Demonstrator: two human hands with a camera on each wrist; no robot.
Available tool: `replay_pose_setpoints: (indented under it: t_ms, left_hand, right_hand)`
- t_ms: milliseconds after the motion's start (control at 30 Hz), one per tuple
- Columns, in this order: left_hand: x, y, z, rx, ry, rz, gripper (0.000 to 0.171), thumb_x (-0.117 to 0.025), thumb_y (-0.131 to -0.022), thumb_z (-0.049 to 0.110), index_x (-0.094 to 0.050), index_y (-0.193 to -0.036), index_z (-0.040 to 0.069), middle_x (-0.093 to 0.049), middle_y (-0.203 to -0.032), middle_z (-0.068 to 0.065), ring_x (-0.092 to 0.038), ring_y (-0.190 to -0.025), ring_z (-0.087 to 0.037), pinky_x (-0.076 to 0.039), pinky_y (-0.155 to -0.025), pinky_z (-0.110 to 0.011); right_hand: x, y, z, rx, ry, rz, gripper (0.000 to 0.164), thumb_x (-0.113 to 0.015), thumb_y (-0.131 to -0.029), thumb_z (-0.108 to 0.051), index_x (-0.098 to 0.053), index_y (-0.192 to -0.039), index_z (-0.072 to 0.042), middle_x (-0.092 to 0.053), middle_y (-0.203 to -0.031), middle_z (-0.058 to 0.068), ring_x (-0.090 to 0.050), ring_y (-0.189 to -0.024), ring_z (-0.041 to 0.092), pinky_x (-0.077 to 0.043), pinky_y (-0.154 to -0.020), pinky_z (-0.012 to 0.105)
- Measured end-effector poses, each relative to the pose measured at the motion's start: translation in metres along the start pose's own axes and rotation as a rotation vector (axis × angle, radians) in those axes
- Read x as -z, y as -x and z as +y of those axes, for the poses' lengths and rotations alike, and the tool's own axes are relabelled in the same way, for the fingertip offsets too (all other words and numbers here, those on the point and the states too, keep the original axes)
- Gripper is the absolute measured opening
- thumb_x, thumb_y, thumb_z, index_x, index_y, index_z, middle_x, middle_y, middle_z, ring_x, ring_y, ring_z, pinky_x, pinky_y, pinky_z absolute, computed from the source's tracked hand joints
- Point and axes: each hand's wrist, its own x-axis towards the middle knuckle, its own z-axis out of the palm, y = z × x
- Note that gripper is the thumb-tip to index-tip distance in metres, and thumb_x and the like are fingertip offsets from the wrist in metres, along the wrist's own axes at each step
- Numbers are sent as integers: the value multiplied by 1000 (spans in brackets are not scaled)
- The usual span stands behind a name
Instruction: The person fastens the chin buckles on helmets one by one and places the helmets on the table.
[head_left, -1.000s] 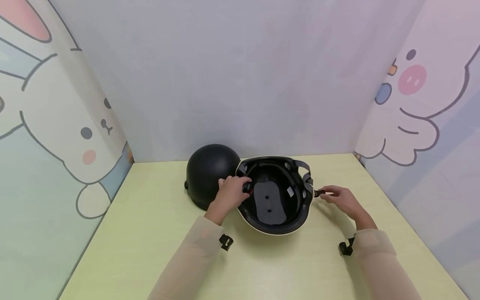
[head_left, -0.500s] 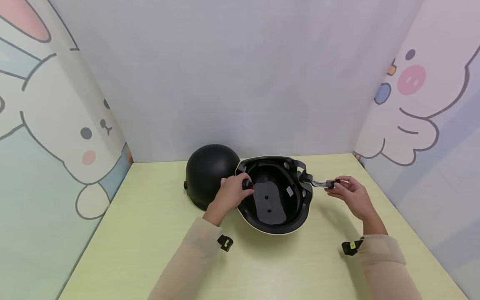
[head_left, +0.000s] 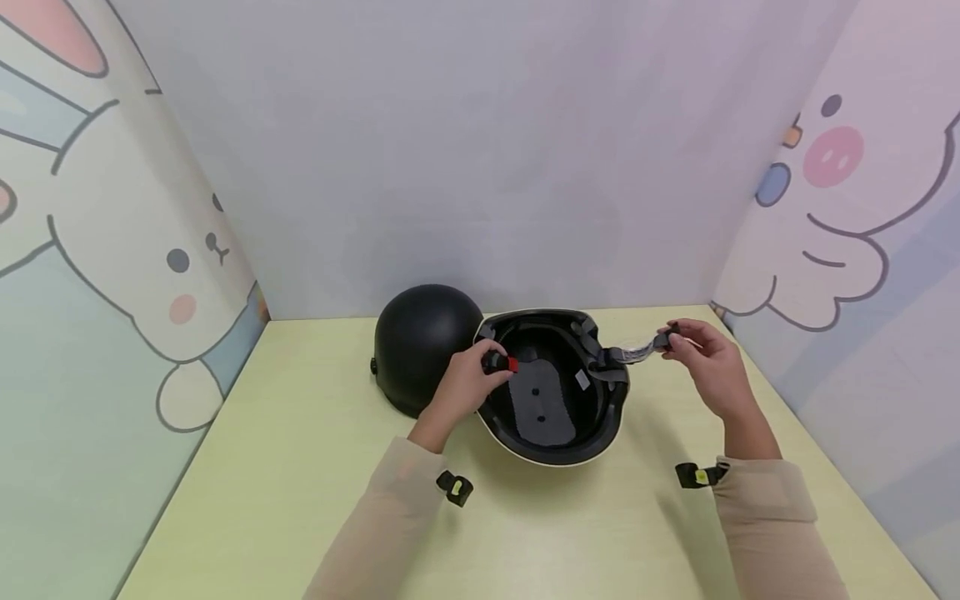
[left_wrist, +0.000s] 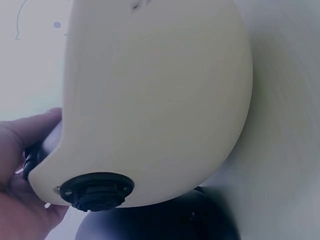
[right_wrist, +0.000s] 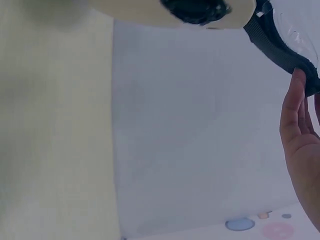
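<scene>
Apparently the step in hand is sorting out the chin strap of the cream helmet, which lies upside down on the table with its dark padded inside facing up. The left hand grips a black buckle with a red end at the helmet's left rim. The right hand pinches the far end of a dark strap and holds it out beyond the right rim, above the table; a clear, plastic-looking piece runs along it in the right wrist view. Just left, a black helmet sits dome up, partly hidden by the left hand and the cream helmet; whether the two shells touch, I cannot tell.

My reading is that the two held ends belong together and are not yet joined, as the helmet's opening lies between them. If so, the next move calls for bringing the strap end across that opening, turning it to face the buckle and pressing the two together. A twist in the strap could spoil the line-up, so it should probably be flattened first, with the buckle held steady.
</scene>
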Motion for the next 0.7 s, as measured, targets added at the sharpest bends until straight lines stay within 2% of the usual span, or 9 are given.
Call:
replay_pose_setpoints:
  t_ms: [133,333,400,533,600,700]
  left_hand:
    - [-1,1,0,4,37,8,27,-76,-87,18,-63,-111,15,-67,-103,-6,-61,-75,-16,-50,-65,-32]
    - [-1,2,4,-21,107,14,27,-76,-87,17,-65,-111,15,-67,-111,-8,-63,-84,-18,-53,-72,-35]
    - [-2,3,5,-27,126,19,27,-76,-87,16,-65,-111,15,-67,-111,-8,-63,-83,-18,-53,-71,-34]
    - [-3,3,4,-42,156,30,28,-77,-86,15,-65,-112,13,-67,-111,-6,-62,-84,-18,-53,-72,-33]
    - [-3,3,4,-48,168,39,29,-77,-86,15,-65,-112,13,-67,-112,-6,-62,-87,-19,-53,-74,-34]
    - [-5,4,3,-47,184,54,31,-77,-86,14,-65,-114,13,-66,-114,-8,-62,-91,-21,-53,-77,-35]
  right_hand:
    - [-15,-3,-16,12,157,-23,26,-61,-97,-5,-60,-121,7,-65,-111,-5,-63,-93,6,-49,-79,17]
    - [-40,-6,-25,-15,324,-44,34,-64,-96,-13,-60,-123,8,-66,-106,-10,-63,-91,4,-50,-77,17]
    - [-48,-7,-24,-27,371,-52,34,-65,-95,-13,-61,-122,8,-67,-104,-7,-63,-90,2,-50,-75,17]
    - [-64,-7,-23,-42,474,-89,32,-68,-93,-12,-64,-122,3,-69,-103,9,-62,-87,0,-49,-72,17]
    - [-72,-8,-23,-52,509,-112,32,-69,-93,-13,-64,-121,1,-68,-104,14,-63,-88,4,-50,-72,18]
    - [-82,-8,-22,-66,545,-141,32,-72,-91,-15,-66,-119,-1,-67,-105,15,-65,-89,13,-50,-71,20]
